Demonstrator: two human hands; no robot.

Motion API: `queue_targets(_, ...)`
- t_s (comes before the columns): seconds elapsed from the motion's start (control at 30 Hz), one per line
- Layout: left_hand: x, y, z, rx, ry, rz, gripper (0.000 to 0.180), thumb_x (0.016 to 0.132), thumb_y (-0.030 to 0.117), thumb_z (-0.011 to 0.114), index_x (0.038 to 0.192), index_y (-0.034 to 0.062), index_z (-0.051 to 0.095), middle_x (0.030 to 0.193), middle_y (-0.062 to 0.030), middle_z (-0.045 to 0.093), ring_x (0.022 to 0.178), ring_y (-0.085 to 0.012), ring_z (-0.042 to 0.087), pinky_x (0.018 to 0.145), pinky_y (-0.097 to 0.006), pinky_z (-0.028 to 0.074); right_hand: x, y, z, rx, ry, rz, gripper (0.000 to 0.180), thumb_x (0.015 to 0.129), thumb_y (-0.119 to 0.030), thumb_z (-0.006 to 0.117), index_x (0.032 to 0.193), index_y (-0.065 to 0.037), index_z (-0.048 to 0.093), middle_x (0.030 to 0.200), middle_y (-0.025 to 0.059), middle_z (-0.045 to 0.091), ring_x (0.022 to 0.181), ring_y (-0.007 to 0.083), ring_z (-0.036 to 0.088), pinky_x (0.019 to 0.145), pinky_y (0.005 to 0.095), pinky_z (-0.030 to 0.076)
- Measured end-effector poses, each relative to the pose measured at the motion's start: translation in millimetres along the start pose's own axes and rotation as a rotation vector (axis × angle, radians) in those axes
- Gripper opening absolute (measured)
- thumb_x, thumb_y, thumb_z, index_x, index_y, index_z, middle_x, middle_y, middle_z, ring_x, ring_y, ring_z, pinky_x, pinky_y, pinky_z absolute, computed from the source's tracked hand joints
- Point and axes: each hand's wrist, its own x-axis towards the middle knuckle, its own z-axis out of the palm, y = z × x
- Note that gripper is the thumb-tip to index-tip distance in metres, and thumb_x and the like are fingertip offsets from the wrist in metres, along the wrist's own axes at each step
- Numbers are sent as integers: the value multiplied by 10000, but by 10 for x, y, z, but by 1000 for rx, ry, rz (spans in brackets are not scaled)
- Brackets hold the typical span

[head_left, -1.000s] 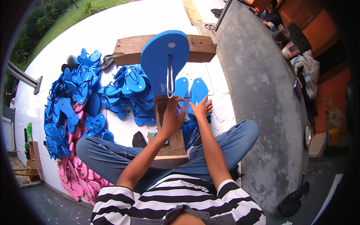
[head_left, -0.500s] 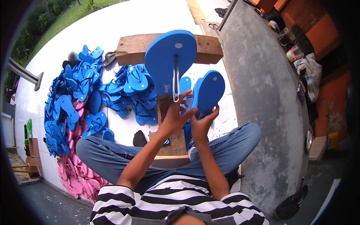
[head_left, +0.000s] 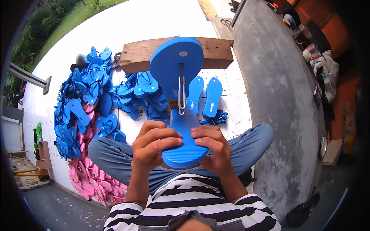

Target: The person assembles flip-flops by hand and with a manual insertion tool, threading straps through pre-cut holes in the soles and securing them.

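Note:
My left hand (head_left: 156, 144) and my right hand (head_left: 214, 146) grip the two side edges of a blue flip-flop sole (head_left: 183, 131), fingers on top. The sole's near end is ribbed and lies close to my body. Its far end is under the tip of a looped metal rod (head_left: 182, 92). Behind it, a larger-looking blue sole (head_left: 175, 54) with a pale round spot stands against a wooden beam (head_left: 135, 56), with the rod in front of it. Two more blue soles (head_left: 213, 96) lie on the floor to the right, near a bunch of blue straps (head_left: 217, 118).
To the left is a big heap of blue flip-flops (head_left: 77, 109), with pink flip-flops (head_left: 92, 177) nearer me. A smaller blue pile (head_left: 146, 84) sits by the beam. Scissors (head_left: 226, 24) lie at the back. A grey concrete ledge (head_left: 277, 115) runs along the right.
Both hands have come down toward my body and now grip the blue sole from both sides at the rod's tip. Before, my right hand held a blue sole up at the right.

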Motion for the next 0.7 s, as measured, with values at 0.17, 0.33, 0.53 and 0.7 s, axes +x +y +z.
queue_targets(0.17,209,25,8,4,164,37,353,633,146,843,945,92,687,928,-76,699,849,-234,626,700,-318,506,244,41,39,-89,127,-106,482,748,-67,776,1165,-126,543,1104,110,616,996,315,653,846,431,536)
queue_targets(0.33,327,-68,-17,-41,248,80,379,627,99,844,965,67,676,916,-104,665,830,-246,645,694,-329,513,435,42,10,-128,166,-118,485,739,-51,780,1160,-122,550,1076,107,626,968,309,662,821,415,543)
queue_targets(0.53,452,-120,-16,-67,285,43,353,654,65,818,976,52,674,902,-105,657,813,-245,640,670,-327,510,583,23,21,-148,186,-89,473,746,-25,771,1164,-93,559,1063,123,624,956,302,661,804,415,540)
queue_targets(0.7,554,89,-40,-153,236,-242,387,673,7,833,1007,18,637,980,-95,578,789,-146,596,601,-244,487,601,-95,35,-164,240,146,492,797,-77,775,1253,-80,588,1094,134,562,963,255,602,789,385,517)
